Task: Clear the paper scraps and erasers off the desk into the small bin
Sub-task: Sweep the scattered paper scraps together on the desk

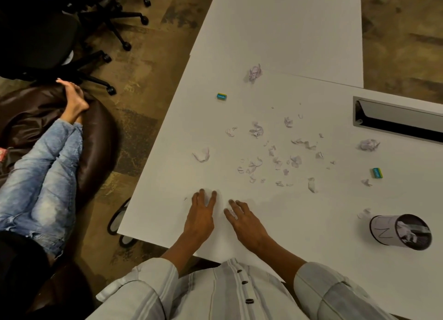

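Several torn and crumpled paper scraps lie scattered over the middle of the white desk. A bigger crumpled ball sits farther back, another at the right. One blue-green eraser lies at the far left, a second eraser at the right. The small dark bin stands at the near right with paper inside it. My left hand and my right hand rest flat on the desk near its front edge, fingers spread, holding nothing.
A grey cable slot is set into the desk at the right. Left of the desk, another person's legs in jeans lie on a brown beanbag. Black office chairs stand behind on the floor.
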Demonstrator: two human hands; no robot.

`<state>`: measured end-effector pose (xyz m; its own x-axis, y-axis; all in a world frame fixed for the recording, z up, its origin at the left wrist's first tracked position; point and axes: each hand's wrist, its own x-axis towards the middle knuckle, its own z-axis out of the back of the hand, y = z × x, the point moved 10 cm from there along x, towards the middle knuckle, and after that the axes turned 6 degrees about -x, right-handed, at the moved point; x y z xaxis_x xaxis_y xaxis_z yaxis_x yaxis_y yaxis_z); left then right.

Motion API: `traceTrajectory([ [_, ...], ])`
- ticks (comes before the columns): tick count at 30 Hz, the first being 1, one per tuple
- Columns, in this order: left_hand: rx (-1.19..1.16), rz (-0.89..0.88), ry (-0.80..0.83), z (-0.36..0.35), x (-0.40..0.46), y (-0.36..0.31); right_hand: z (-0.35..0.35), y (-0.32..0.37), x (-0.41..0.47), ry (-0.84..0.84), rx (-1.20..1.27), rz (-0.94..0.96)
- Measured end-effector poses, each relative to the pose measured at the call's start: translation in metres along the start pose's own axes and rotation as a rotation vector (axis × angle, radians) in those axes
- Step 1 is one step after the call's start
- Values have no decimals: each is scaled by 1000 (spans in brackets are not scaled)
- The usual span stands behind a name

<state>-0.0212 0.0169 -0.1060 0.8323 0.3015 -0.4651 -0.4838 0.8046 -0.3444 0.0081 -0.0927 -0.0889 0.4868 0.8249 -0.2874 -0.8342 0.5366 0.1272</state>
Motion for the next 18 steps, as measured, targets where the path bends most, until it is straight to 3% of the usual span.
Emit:
traceTrajectory([
  [3,85,-49,53,-9,-3,-9,4,0,-5,-8,-33,3],
  [8,388,-279,-30,-4,-12,-29,10,1,-13,-64,-97,58],
  [12,412,-411,-72,-1,-14,-39,8,-7,-11,-25,-99,21],
  [15,389,-428,-74,4,-14,-42,-12,-12,-4,71,33,-6],
  [18,306,-361,-63,11,-9,-41,-7,-31,-1,-20,317,-196],
])
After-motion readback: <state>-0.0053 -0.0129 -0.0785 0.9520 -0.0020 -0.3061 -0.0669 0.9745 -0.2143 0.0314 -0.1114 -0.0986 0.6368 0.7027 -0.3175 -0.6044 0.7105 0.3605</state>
